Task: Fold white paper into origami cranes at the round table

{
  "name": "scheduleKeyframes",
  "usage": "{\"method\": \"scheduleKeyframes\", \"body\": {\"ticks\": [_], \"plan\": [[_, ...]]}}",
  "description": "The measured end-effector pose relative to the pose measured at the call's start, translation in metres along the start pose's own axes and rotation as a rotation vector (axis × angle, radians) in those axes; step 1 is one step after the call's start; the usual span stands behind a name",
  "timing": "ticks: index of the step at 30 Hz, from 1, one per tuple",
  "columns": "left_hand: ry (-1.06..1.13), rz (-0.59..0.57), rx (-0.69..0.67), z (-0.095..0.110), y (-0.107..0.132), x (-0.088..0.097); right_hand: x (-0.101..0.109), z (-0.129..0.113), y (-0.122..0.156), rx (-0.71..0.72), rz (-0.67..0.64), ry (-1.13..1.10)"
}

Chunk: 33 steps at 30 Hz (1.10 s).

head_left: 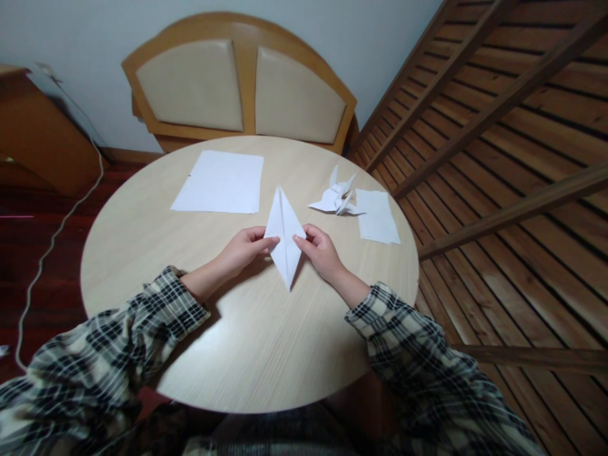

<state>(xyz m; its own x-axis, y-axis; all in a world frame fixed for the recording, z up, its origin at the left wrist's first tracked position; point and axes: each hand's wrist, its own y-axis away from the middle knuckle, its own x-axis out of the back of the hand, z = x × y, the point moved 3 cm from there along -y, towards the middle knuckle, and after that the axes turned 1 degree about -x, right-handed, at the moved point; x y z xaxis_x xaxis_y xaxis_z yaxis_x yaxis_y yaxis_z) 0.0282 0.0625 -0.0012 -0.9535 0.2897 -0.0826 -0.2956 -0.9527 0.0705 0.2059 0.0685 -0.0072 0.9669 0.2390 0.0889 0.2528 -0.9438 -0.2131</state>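
Note:
A white paper folded into a long diamond shape (284, 237) lies in the middle of the round pale wooden table (190, 304). My left hand (242, 248) pinches its left corner with closed fingers. My right hand (320, 248) pinches its right corner the same way. Both arms wear plaid sleeves. The diamond's points run away from me and toward me, with a crease down its middle.
A flat white sheet (221, 182) lies at the far left of the table. A finished folded paper crane (338, 195) sits at the far right beside a smaller white sheet (379, 216). A wooden chair (242, 82) stands behind the table. A cable (52, 240) runs over the floor at left.

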Motion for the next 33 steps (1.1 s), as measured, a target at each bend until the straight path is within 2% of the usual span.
{"method": "scheduleKeyframes", "body": {"ticks": [5,7,12,17,20,24,26,30,33], "plan": [[-0.014,0.101,0.05,-0.001,-0.001,0.007,-0.007,-0.003,0.002,0.051,-0.16,0.072],[-0.064,0.112,0.048,0.0,-0.001,0.007,-0.008,-0.004,0.003,0.047,-0.185,0.095],[-0.167,0.013,-0.028,0.008,0.001,0.004,-0.004,-0.003,0.003,0.041,-0.095,0.148],[-0.184,-0.033,0.011,0.013,0.005,0.006,-0.003,-0.005,0.003,0.081,-0.077,0.235],[-0.202,-0.038,0.062,0.014,0.004,0.011,0.004,-0.011,0.004,0.176,0.023,0.359],[-0.324,-0.05,0.079,0.017,0.002,0.021,0.022,-0.023,0.007,0.389,0.195,0.568],[-0.39,-0.077,0.056,0.02,0.001,0.024,0.026,-0.027,0.009,0.486,0.127,0.69],[-0.487,-0.156,0.016,0.025,0.001,0.025,0.015,-0.027,0.013,0.62,-0.213,0.896],[-0.554,-0.191,-0.012,0.025,0.001,0.023,0.003,-0.023,0.015,0.678,-0.374,0.976]]}}
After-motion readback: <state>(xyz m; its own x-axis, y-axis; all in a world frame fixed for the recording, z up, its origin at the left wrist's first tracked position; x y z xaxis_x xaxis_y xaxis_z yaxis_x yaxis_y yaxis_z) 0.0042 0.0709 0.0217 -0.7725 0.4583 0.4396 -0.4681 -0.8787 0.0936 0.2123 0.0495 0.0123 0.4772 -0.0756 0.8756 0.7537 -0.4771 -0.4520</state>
